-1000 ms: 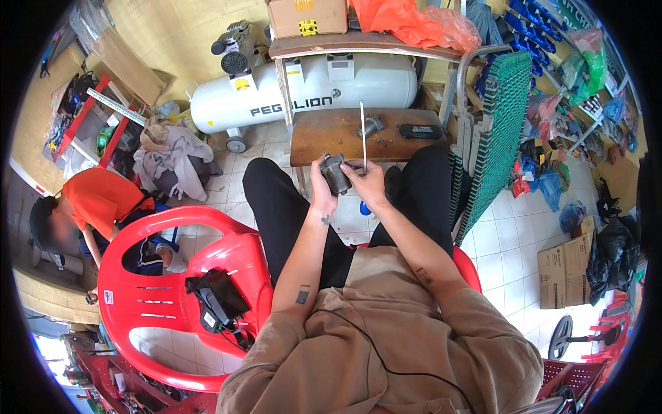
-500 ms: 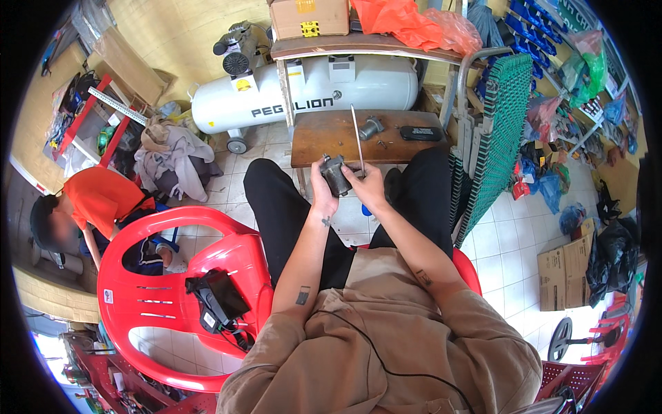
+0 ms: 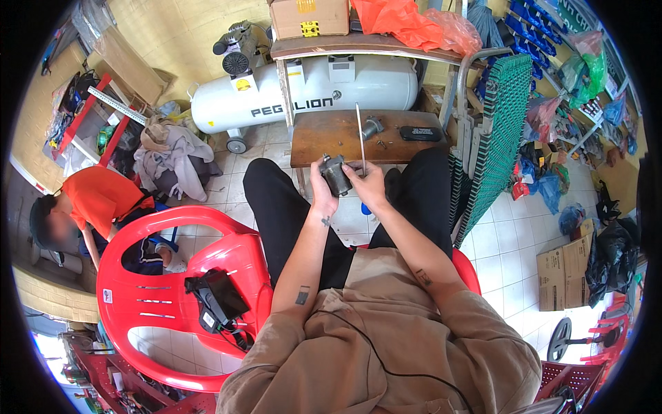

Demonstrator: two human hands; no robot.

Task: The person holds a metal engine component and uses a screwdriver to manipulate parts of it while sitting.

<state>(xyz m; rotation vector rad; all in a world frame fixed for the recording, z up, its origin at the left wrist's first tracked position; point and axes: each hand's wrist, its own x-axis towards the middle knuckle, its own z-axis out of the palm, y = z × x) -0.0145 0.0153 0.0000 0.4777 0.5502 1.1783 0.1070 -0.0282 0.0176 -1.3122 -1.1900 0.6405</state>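
My left hand (image 3: 320, 189) gripped a dark metal part (image 3: 336, 176) between my knees (image 3: 263, 178); my right hand (image 3: 370, 185) touched it and held a thin rod (image 3: 360, 134), pointing to twelve o'clock, toward the table (image 3: 317, 141).

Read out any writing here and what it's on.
White tank: large dark lettering; I won't copy it.
Black case: pale lettering, too small.
Green sign: white letters, partly hidden, also uncopied.
Cardboard boxes: markings too small.
Label on red chair: too small.
Held metal part: none visible.
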